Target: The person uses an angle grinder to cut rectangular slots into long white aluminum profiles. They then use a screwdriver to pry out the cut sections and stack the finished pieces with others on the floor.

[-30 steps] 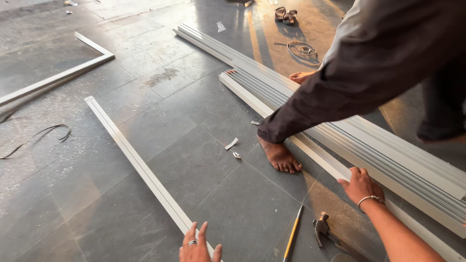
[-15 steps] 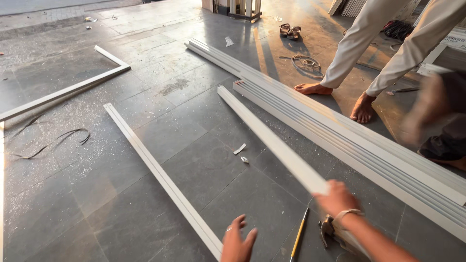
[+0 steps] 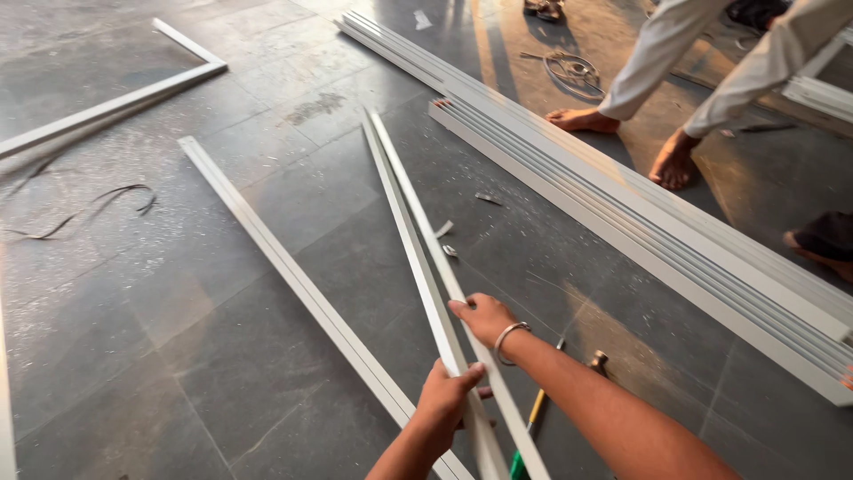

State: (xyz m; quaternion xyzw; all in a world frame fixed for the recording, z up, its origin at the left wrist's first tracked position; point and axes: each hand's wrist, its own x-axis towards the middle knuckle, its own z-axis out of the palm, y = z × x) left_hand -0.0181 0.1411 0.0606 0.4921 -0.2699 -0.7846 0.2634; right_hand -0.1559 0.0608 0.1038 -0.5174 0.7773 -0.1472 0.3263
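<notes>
Dark grey stone tile floor (image 3: 267, 356). Stack of long white aluminium channel sections (image 3: 675, 240) lies right. Long thin white aluminium strip (image 3: 404, 213) runs down centre, near end raised. Left hand (image 3: 449, 400) curled shut around it; right hand (image 3: 484, 318) grips just ahead, apparently closed. Judgement: spread hands wider, keep strip level.

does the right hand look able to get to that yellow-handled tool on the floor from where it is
Probably yes. The right hand grips a white strip, and the yellow-handled tool lies on the floor just under its forearm with nothing between. It would likely have to release the strip first, since the left hand also holds it.
</notes>
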